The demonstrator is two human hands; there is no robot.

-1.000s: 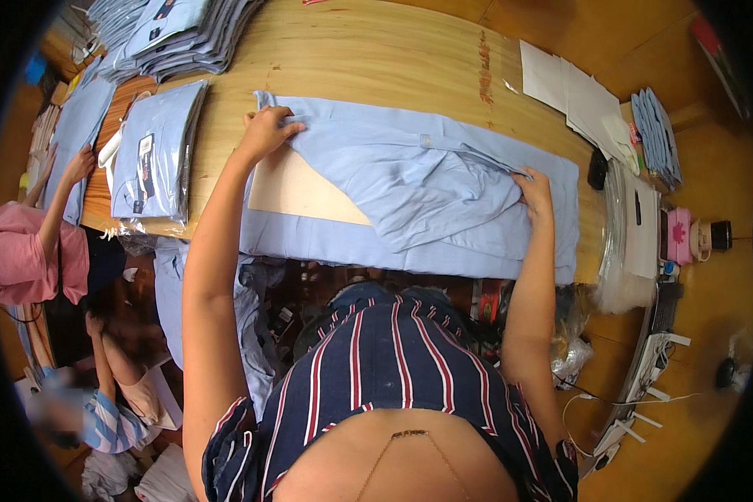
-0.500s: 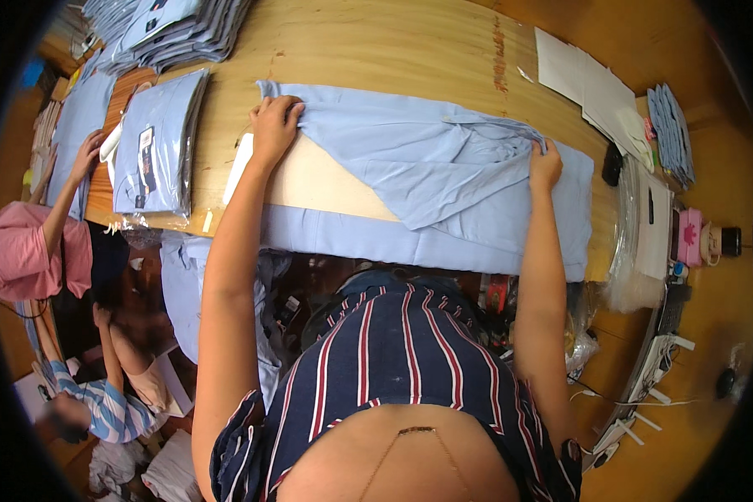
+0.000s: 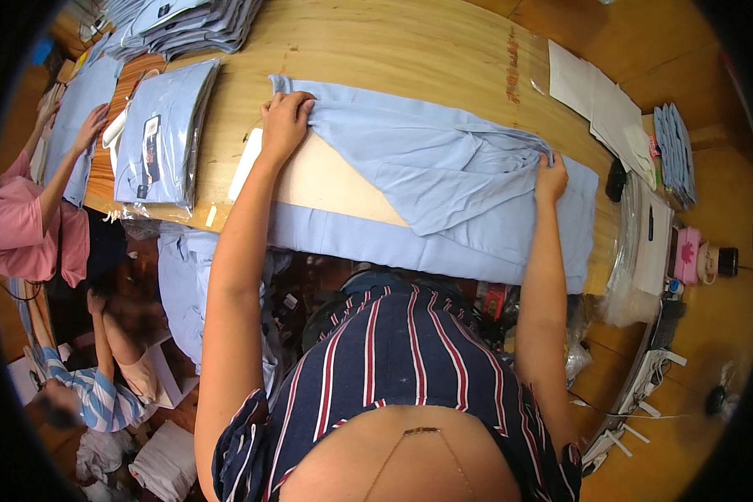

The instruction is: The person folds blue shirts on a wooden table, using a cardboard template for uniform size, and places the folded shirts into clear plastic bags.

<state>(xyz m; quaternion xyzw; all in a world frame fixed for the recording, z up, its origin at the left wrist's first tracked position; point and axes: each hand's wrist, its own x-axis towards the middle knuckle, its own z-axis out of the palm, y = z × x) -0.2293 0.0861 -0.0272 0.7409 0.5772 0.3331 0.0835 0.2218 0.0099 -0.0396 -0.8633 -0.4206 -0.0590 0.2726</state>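
A light blue shirt (image 3: 443, 188) lies spread over the near part of the wooden table, one side turned over in a loose, wrinkled fold. A flat cream board (image 3: 336, 180) shows between that fold and the lower layer of cloth. At the shirt's far left corner my left hand (image 3: 287, 124) is closed on the edge of the fabric. Toward the right end, my right hand (image 3: 550, 177) pinches the bunched edge of the fold. Part of the board is hidden beneath the cloth.
Left of the shirt are bagged folded shirts (image 3: 163, 138) and a tall stack of blue shirts (image 3: 197, 21). White sheets (image 3: 594, 92) and clear plastic bags (image 3: 627, 289) lie to the right. Two other people are at the left, one in pink (image 3: 38, 217) with hands on blue cloth.
The whole view has shifted slightly. My hands keep their hold on the same shirt edges, and the fold looks almost unchanged. The person in pink has moved their hands a little.
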